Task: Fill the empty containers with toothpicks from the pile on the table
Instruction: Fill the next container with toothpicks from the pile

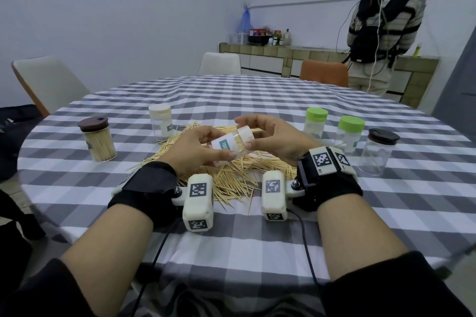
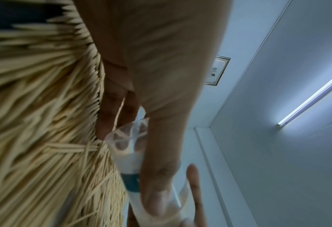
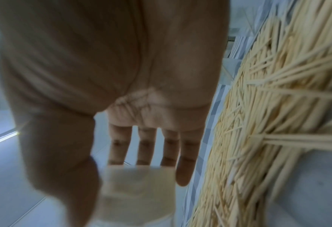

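Over the toothpick pile (image 1: 231, 177) both hands hold one small clear container (image 1: 226, 145), tilted, with a teal label and a cream lid (image 1: 244, 134). My left hand (image 1: 206, 144) grips the clear body between thumb and fingers. My right hand (image 1: 268, 134) curls round the lid, thumb against its near edge. In the left wrist view the container (image 2: 128, 156) lies under my thumb, beside the pile (image 2: 35, 122). The right wrist view shows the lid (image 3: 137, 192) between thumb and fingers, with the pile (image 3: 268, 122) at the right. I see no toothpicks inside the container.
A brown-lidded jar (image 1: 99, 141) packed with toothpicks stands at the left, a cream-lidded container (image 1: 161, 122) behind the pile. At the right are two green-lidded containers (image 1: 315, 123) (image 1: 349, 134) and a clear brown-lidded jar (image 1: 376, 152). Chairs ring the checked table (image 1: 231, 234); a person (image 1: 381, 28) stands far right.
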